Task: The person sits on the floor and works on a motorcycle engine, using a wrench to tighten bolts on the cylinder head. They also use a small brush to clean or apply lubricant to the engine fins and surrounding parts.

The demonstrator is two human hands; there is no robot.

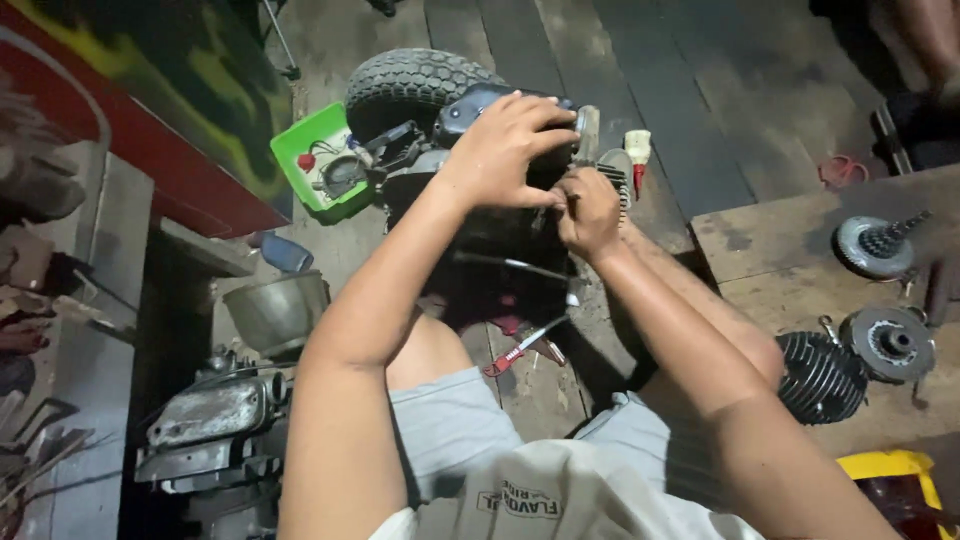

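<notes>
Looks like mid-teardown: left hand (505, 150) spread open, bracing the small engine (470, 170) by the far tyre (410, 85), right hand (588, 212) pinching something tiny beside it, needing steady fingers next.

**Workshop floor count**

Two hands, the left hand (505, 145) and the right hand (588, 212), are working at one small engine (470, 215). One knobby tyre (410, 85) is lying at twelve o'clock, one green tray (305, 150) at eleven, two clutch discs (875, 245) (890, 343) at three, one finned cylinder (820, 378) at four, one metal bowl (275, 312) at nine.
</notes>
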